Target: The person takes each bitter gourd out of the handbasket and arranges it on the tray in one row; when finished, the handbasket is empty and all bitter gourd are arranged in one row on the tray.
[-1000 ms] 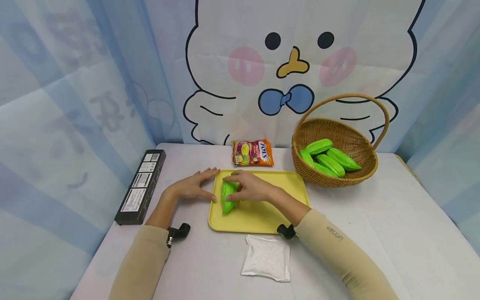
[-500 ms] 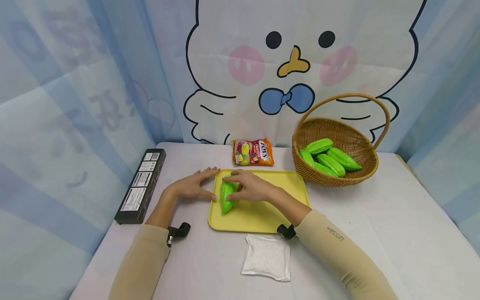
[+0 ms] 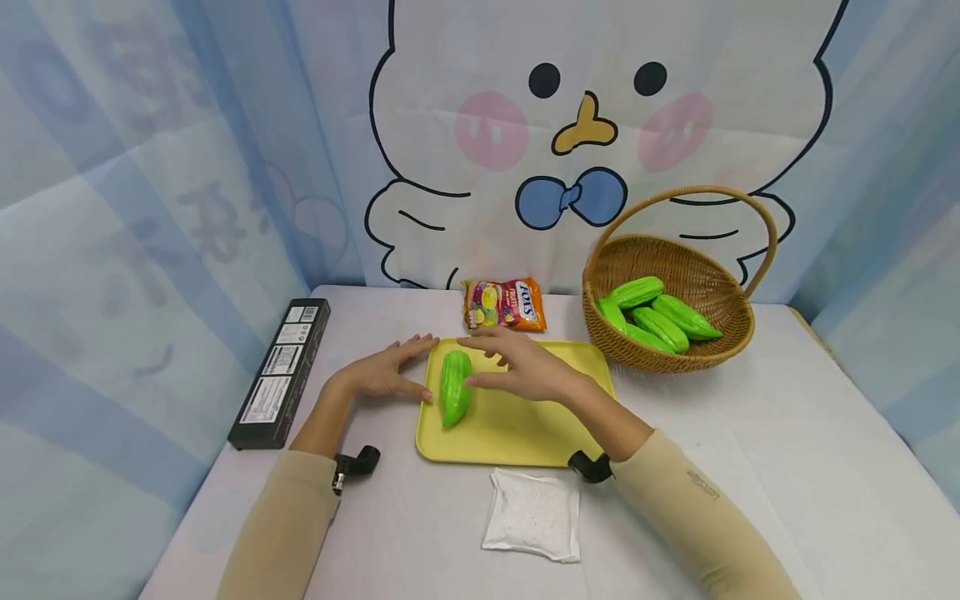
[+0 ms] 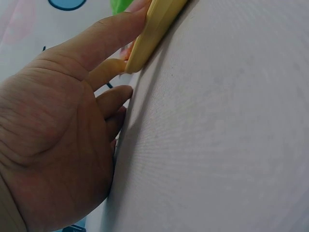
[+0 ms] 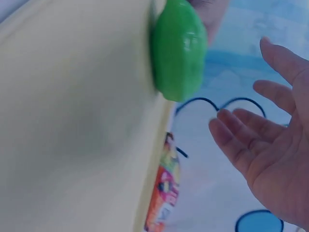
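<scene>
On the left part of a yellow tray (image 3: 532,425) lies a glossy green bitter melon (image 3: 455,392), its pointed end toward the front. My right hand (image 3: 525,367) hovers over the tray just right of the melon with spread fingers. The right wrist view shows a gap between that hand (image 5: 273,140) and the melon (image 5: 178,50). At the tray's left edge, my left hand (image 3: 378,372) rests with fingers extended. Thumb and index finger of the left hand (image 4: 53,121) touch the tray's rim (image 4: 152,34) in the left wrist view.
A wicker basket (image 3: 716,350) holding several more bitter melons stands back right. An orange candy bag (image 3: 506,305) lies behind the tray. In front of it is a white square packet (image 3: 534,517). A long black box (image 3: 281,375) lies at the left.
My right hand has let go of the bitter melon, spread its fingers and drawn slightly right and up. The melon stays on the tray. My left hand has not visibly moved.
</scene>
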`<state>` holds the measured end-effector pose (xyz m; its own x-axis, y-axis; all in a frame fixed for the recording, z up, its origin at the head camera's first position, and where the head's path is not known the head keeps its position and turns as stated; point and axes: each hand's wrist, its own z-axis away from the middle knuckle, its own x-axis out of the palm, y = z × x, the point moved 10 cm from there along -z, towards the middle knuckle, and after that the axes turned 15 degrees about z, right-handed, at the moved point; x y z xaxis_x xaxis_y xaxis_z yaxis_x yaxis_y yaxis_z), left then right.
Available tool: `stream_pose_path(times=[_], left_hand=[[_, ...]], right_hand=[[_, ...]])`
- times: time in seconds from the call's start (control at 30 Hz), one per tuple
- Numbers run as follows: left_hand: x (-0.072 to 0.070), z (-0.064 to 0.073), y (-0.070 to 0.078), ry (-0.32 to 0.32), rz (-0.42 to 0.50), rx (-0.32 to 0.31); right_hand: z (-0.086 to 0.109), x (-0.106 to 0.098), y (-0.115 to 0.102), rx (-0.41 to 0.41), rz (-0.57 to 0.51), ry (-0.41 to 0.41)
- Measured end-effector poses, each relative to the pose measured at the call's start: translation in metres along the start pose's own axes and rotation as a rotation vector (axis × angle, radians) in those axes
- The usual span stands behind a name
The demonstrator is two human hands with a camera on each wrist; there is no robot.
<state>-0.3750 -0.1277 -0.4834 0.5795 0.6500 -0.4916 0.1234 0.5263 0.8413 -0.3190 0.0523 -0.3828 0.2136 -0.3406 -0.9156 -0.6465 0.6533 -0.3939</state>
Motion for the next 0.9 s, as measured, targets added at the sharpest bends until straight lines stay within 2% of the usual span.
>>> stream_pose_path(times=[0.13, 0.33, 0.6, 0.7, 0.9], left_hand=[[0.000, 0.000, -0.001, 0.003, -0.004, 0.002], [0.000, 0.000, -0.001, 0.006, 0.004, 0.009], [0.000, 0.000, 0.000, 0.008, -0.008, 0.000], [0.001, -0.001, -0.001, 0.012, -0.005, -0.001], [0.000, 0.000, -0.001, 0.018, 0.009, -0.013]], right_hand=[[0.020, -0.026, 0.004, 0.023, -0.027, 0.122], [0.050, -0.064, 0.013, 0.035, -0.006, 0.301], [0.080, -0.109, 0.034, 0.053, 0.009, 0.508], [0.088, -0.118, 0.045, 0.066, 0.016, 0.531], [0.100, -0.124, 0.070, 0.122, 0.015, 0.508]])
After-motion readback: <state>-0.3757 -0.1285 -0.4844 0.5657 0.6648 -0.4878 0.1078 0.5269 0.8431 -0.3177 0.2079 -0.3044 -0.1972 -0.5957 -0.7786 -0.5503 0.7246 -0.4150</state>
